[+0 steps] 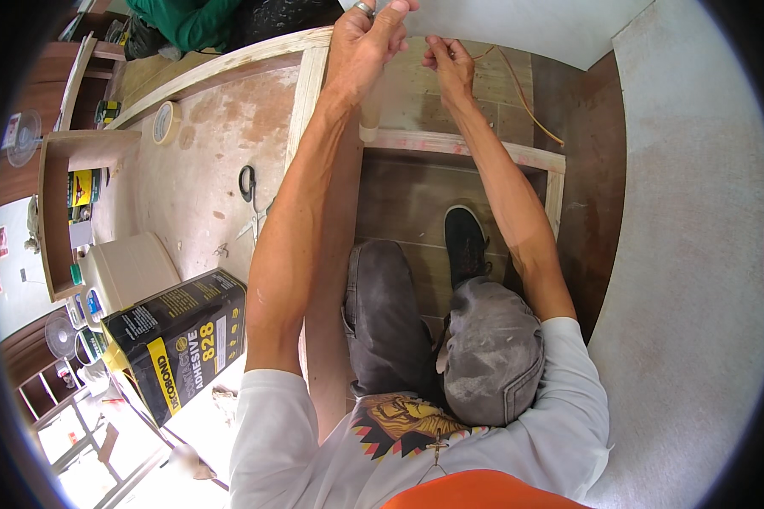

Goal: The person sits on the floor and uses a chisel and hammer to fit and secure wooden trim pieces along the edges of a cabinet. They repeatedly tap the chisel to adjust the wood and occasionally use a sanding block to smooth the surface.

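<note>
My left hand, with a ring on one finger, is raised at the top of the view beside a white panel. Its fingers are curled closed, and what they grip I cannot make out. To its right, my right hand has thumb and fingertips pinched together; anything between them is too small to tell. A thin tan cord runs from behind the right hand and curves down to the right. Both forearms reach over a pale wooden frame, whose open bay has my legs and dark shoe in it.
Left of my arm, a stained board surface holds scissors, a roll of tape, a black-and-yellow box and a cream plastic container. Someone's green sleeve shows at top left. A large pale panel stands close on the right.
</note>
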A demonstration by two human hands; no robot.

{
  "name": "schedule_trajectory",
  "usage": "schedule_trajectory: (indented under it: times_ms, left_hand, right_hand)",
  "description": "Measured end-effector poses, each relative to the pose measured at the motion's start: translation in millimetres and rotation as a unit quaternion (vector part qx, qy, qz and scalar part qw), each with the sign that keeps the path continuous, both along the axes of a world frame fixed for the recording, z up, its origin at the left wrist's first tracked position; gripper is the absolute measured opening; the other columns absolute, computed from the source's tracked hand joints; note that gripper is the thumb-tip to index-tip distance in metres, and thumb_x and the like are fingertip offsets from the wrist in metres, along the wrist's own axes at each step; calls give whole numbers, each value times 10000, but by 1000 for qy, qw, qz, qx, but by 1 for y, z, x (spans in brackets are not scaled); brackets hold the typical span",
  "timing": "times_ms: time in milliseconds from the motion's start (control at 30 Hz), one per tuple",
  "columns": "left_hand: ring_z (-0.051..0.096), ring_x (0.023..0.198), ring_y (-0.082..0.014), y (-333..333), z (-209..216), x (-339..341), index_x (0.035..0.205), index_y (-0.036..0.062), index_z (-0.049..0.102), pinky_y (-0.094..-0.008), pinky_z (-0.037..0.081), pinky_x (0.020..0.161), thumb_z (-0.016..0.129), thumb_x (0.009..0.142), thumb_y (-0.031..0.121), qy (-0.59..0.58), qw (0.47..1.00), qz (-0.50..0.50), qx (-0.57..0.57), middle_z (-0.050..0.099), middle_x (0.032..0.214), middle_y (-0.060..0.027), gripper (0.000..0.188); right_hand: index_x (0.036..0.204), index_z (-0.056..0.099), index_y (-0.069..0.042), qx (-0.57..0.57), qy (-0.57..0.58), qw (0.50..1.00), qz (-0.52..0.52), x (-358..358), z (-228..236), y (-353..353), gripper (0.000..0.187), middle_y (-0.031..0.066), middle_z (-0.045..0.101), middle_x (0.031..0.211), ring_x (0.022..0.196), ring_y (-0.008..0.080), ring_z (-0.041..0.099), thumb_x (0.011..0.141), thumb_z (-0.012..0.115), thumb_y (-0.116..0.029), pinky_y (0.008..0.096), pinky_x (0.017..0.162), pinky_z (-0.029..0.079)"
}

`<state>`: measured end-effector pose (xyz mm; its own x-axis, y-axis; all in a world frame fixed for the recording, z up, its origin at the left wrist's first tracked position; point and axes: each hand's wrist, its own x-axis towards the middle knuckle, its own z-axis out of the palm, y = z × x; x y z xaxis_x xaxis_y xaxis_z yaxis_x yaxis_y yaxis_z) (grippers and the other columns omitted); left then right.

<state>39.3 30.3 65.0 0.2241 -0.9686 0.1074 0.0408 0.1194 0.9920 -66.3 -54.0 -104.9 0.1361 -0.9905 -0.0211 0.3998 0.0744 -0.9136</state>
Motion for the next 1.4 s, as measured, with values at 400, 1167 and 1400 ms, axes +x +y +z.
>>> schedule_trajectory:
  times_ms: [400, 1167, 1400]
  left_hand:
    - [375, 513, -60, 4, 3, 1, 1025, 39, 648, -239, 315, 482, 636, 988, 330, 0, 1000, -15, -11, 416, 584, 57, 294]
    - [376, 528, -64, 2, 4, -2, 1017, 48, 658, -246, 317, 497, 639, 988, 330, -14, 999, -26, -21, 424, 591, 53, 284]
    - [397, 527, -65, 1, 2, 0, 1016, 46, 661, -245, 311, 484, 630, 989, 343, -19, 1000, -20, -12, 441, 591, 48, 299]
  right_hand:
    - [1022, 688, -38, 57, 28, 993, 102, 1, -19, 18, 204, 7, 621, 793, 726, 112, 589, 997, 616, -228, 259, 714, 508]
    - [1051, 640, -50, 23, -46, 998, 29, 9, -2, -2, 233, 32, 649, 908, 787, 139, 654, 953, 708, -250, 278, 758, 535]
    - [1023, 630, -37, -53, 0, 998, 34, 6, -12, -2, 202, 41, 633, 853, 743, 137, 625, 973, 673, -228, 267, 714, 524]
